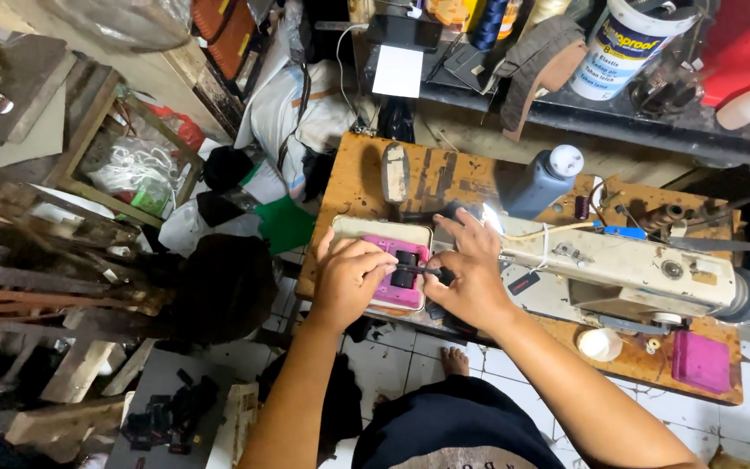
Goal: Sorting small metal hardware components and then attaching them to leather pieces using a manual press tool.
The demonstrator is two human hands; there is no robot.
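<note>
1. Head view: the left hand [349,278] is pressing a small black piece [404,267] onto the pink pad [397,282] beside the sewing machine [627,274]; its fingers are closed over the piece.
2. The right hand [470,274] is pinching the piece's other end, possibly with a thin tool, though that is blurred.
3. Judged from this, keeping both hands low and the piece flat is helping steady feeding.
4. On the shelf behind, a white tub [627,43] with a blue label is standing; a grey bottle [544,182] with a white cap is sitting on the bench [366,174].

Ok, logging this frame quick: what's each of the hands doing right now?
Left hand: fingers closed on the small black piece over the pink pad.
Right hand: resting beside that piece; grip cannot be told.
</note>
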